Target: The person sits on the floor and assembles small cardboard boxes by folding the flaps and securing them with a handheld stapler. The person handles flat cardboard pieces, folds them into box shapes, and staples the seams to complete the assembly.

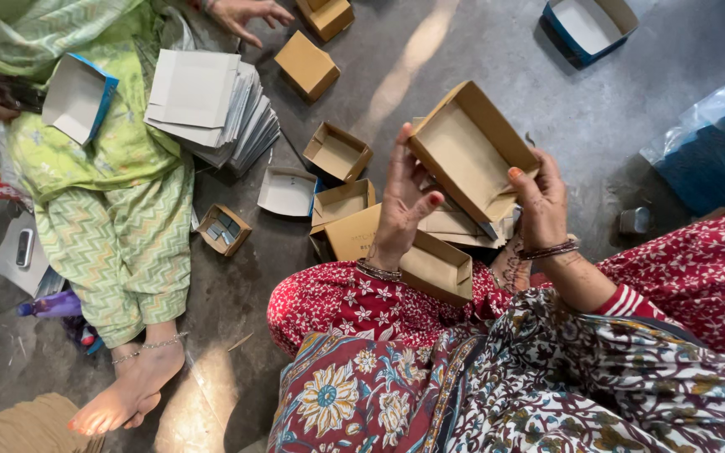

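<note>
I hold an open brown cardboard box tray (463, 147) up in front of me with both hands. My left hand (404, 201) grips its left edge, thumb and fingers spread along the wall. My right hand (540, 201) holds the right corner. Below my hands, a larger brown box tray (430, 264) rests against my red floral knee, with flat brown card pieces (463, 228) lying behind it.
Several small brown trays (337, 153) sit on the grey floor, plus a white-lined tray (287, 191). A person in green sits at left holding a blue-edged tray (77, 96) beside a stack of flat white cards (211, 105). A blue box (589, 25) is at top right.
</note>
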